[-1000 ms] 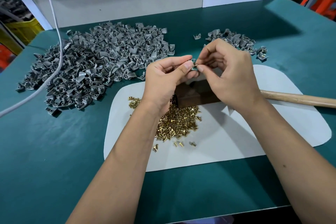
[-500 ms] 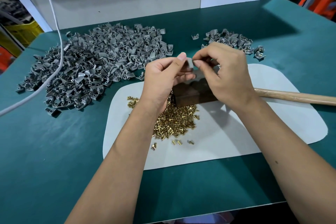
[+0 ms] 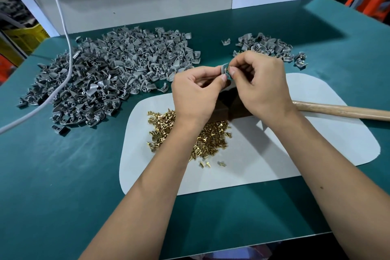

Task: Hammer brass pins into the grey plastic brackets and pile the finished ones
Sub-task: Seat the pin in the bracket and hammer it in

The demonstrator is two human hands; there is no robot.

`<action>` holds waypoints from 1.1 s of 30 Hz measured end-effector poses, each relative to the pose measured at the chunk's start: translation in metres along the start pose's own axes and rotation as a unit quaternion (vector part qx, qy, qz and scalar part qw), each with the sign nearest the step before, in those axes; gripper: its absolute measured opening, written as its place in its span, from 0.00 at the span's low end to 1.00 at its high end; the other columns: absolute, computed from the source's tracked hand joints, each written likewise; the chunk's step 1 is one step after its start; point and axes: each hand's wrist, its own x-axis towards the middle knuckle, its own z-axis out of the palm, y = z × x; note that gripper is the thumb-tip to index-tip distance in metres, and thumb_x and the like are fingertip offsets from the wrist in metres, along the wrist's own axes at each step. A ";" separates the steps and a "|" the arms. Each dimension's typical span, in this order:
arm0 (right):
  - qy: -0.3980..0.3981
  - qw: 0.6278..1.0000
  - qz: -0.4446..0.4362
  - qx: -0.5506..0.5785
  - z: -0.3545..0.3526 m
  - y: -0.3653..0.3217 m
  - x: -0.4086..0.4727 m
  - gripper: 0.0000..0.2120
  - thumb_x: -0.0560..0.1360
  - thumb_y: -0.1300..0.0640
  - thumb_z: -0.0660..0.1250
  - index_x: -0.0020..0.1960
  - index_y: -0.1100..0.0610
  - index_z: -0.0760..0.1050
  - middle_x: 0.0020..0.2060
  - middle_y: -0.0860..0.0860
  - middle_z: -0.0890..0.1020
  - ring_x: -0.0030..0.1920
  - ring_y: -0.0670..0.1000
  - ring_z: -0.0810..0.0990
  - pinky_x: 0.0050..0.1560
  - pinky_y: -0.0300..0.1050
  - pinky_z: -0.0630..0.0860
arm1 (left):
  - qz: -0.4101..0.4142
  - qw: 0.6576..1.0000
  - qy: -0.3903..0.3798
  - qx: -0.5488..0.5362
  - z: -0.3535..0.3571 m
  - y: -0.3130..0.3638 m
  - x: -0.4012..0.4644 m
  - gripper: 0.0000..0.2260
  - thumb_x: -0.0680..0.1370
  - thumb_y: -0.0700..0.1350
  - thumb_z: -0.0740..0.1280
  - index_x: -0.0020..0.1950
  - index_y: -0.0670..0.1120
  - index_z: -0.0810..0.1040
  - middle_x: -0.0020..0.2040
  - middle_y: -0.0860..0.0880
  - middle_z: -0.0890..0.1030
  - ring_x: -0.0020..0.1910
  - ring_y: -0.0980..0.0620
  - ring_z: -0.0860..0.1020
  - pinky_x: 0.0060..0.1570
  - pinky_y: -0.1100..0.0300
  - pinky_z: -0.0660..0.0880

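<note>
Nearest us, below both wrists, the brass pins (image 3: 185, 133) lie heaped on the white mat (image 3: 295, 154), part of the heap hidden under the left forearm. Just beyond the heap and under the palms sits a dark block (image 3: 229, 107); the wooden handle (image 3: 337, 111) runs out from behind the right wrist, untouched. Above the block, the left hand (image 3: 195, 93) pinches one grey bracket (image 3: 224, 69) between thumb and forefinger, while the right hand (image 3: 261, 84) has its fingertips closed against the same piece. Compared with a second ago, we see the pair of hands slightly higher and the bracket turned more edge-on; whether a pin is already seated in it we cannot tell. We judge this to be the pin-fitting step, with hammering not yet begun. Far left of the left hand spreads the large pile (image 3: 118, 74) of brackets; beyond the right hand lies the small pile (image 3: 268, 45), probably the finished ones.
</note>
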 end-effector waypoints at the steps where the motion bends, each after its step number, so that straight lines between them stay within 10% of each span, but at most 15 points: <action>1: 0.000 1.000 0.007 0.002 0.000 -0.001 0.000 0.04 0.76 0.61 0.69 0.47 0.60 0.83 0.39 0.49 0.83 0.39 0.46 0.80 0.44 0.35 0.76 | 0.001 1.000 0.003 0.002 0.001 0.000 0.000 0.09 0.72 0.32 0.76 0.49 0.43 0.87 0.45 0.43 0.87 0.46 0.46 0.87 0.55 0.46 0.83; 16: -0.029 0.995 0.095 -0.019 -0.002 -0.009 0.001 0.04 0.74 0.63 0.71 0.44 0.56 0.84 0.35 0.47 0.82 0.35 0.41 0.79 0.41 0.30 0.73 | 0.058 0.993 0.003 0.106 0.004 -0.004 -0.001 0.05 0.73 0.31 0.75 0.47 0.38 0.87 0.44 0.45 0.86 0.45 0.47 0.86 0.53 0.46 0.83; 26: -0.032 0.998 -0.045 -0.012 -0.014 -0.004 0.001 0.07 0.78 0.62 0.68 0.50 0.59 0.85 0.43 0.50 0.86 0.45 0.48 0.83 0.50 0.47 0.79 | -0.015 0.999 0.018 0.028 0.000 0.002 0.001 0.06 0.75 0.34 0.74 0.45 0.45 0.87 0.40 0.46 0.87 0.39 0.46 0.87 0.49 0.47 0.84; 33: -0.019 0.993 -0.112 -0.031 -0.012 0.003 0.001 0.03 0.77 0.62 0.72 0.48 0.59 0.84 0.42 0.51 0.83 0.43 0.47 0.79 0.46 0.40 0.76 | -0.031 0.999 -0.011 0.006 -0.003 0.005 0.001 0.03 0.77 0.34 0.72 0.47 0.37 0.86 0.39 0.42 0.86 0.35 0.46 0.86 0.44 0.51 0.84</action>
